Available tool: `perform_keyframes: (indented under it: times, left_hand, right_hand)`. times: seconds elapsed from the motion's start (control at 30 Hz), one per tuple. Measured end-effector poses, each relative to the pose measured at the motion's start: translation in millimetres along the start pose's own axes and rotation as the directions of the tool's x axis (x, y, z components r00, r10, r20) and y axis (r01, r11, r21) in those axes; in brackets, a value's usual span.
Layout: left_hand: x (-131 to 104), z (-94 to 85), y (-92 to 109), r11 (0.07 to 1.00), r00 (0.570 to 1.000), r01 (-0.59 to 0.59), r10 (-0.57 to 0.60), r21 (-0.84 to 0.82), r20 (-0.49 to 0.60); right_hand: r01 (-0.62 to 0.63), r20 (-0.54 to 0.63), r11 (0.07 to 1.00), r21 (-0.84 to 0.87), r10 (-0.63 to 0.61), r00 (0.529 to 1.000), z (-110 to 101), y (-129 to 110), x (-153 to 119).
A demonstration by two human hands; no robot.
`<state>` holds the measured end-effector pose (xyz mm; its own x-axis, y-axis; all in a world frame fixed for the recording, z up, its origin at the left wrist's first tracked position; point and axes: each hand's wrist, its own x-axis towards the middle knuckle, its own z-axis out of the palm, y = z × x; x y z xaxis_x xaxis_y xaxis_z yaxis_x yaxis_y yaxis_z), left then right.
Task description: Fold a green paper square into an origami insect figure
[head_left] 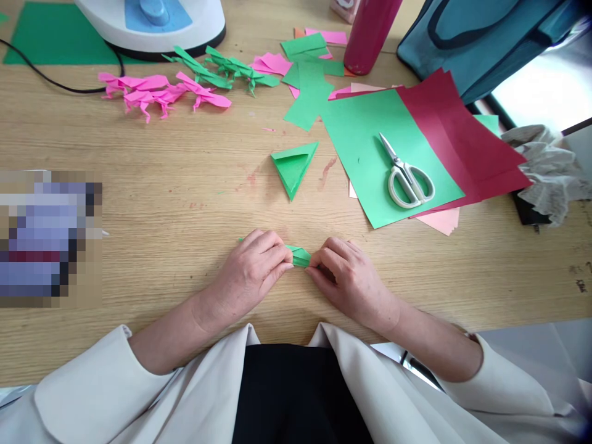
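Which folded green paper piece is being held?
The narrow green paper strip, pinched by left hand and right hand. The green paper triangle and long green paper figures lie untouched.

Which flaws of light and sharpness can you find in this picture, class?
Head view: washed-out white glare beside the teal bag; coarse pixel blocks masking the left edge; soft shading under the right hand's curled fingers; scissors reasonably crisp.
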<state>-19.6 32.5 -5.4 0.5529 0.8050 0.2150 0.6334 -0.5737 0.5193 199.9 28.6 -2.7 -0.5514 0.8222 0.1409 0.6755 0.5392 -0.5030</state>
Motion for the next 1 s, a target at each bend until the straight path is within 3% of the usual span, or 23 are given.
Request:
perform_keyframes:
  times: [0.33, 0.5, 0.73, 1.0]
  left_hand:
    - [2.9, -2.9, 6.9, 0.996, 0.996, 0.078, -0.079, -0.032, -0.039]
    - [4.3, -0.8, 6.3, 0.997, 0.996, 0.075, -0.076, -0.027, -0.054]
    - [3.1, 0.4, 4.7, 0.993, 0.993, 0.105, -0.107, -0.053, -0.049]
    - [2.7, -0.6, 4.9, 0.992, 0.992, 0.11, -0.113, -0.065, -0.05]
  right_hand:
    - [-0.009, 0.018, 0.999, -0.038, 0.009, 1.0, -4.9, 0.0, -2.4]
    - [0.075, 0.009, 0.997, 0.022, -0.075, 0.997, -11.9, 7.6, -18.7]
    - [0.267, 0.086, 0.954, -0.137, -0.257, 0.963, -12.9, 14.1, -35.1]
    - [0.032, -0.008, 0.998, -0.059, -0.033, 0.999, -6.9, 2.0, -11.6]
